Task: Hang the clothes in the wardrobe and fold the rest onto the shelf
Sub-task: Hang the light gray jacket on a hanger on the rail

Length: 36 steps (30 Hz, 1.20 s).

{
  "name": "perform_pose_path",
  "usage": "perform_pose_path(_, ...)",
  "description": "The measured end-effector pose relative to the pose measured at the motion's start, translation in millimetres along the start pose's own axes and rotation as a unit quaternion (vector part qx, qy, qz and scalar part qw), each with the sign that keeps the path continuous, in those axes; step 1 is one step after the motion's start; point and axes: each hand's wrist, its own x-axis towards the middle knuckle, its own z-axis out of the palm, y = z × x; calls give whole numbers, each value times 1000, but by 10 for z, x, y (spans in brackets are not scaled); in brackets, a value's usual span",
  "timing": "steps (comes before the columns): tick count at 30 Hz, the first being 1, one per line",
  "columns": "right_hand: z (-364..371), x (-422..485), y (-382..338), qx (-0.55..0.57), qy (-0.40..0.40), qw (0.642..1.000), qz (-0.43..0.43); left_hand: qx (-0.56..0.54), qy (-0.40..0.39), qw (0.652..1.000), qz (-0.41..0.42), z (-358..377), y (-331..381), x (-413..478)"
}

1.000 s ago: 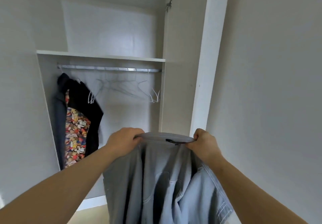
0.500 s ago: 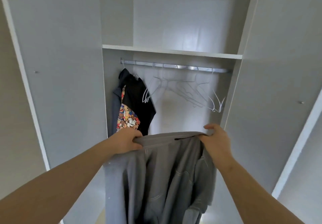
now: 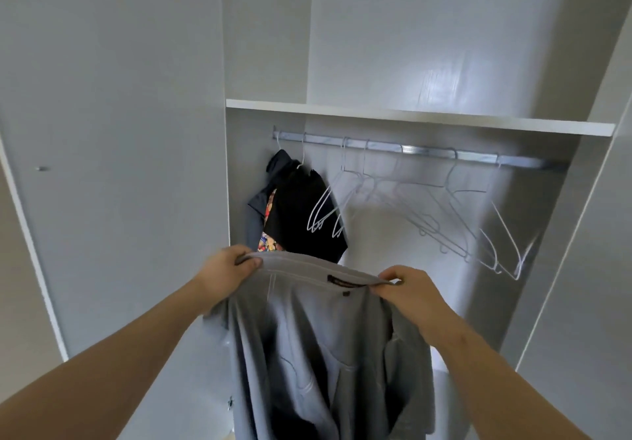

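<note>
While both arms reach forward, left hand (image 3: 227, 270) and right hand (image 3: 407, 289) pinch shirt (image 3: 325, 354) collar.

Plain pale wall (image 3: 15, 268) at far left.

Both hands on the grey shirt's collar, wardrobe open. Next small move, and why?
Probably free the right hand and reach for an empty wire hanger on the rail, the left hand holding the grey shirt. Both hands pinch its collar, no hanger shows in it, so it cannot hang yet.
</note>
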Motion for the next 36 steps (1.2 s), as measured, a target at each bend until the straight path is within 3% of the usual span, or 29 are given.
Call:
perform_pose_path(4, 209, 295, -3, -39, -88, 995, -18, -158, 14, 985, -61, -98, -64, 302)
perform_pose_path(8, 454, 715, -59, -56, -107, 993, -6, -383, -10, 914, -136, -184, -8, 713)
perform_pose_path(11, 731, 1061, -135, -59, -131, 989, 36, -457, -46, 876, -144, -243, 25, 1082)
perform_pose_path(17, 1256, 1725, -327, -28, -31, 999, 26, -539, -110, 819, -161, -468, 55, 1725)
perform_pose_path(21, 1598, 2089, -369, -5, 98, 995, -1, -525, -77, 828, -181, -502, -31, 2055)
perform_pose_path(27, 1855, 2543, -310, -57, 129, 990, 3, -446, -27, 878, -169, -432, -173, 2510)
perform_pose_path(33, 1889, 3080, -260, -142, 155, 977, 19, -481, -68, 850, -205, -388, -273, 2780)
perform_pose_path(36, 1856, 3339, -210, -97, 132, 985, 48, -491, -89, 837, -225, -316, -326, 2896)
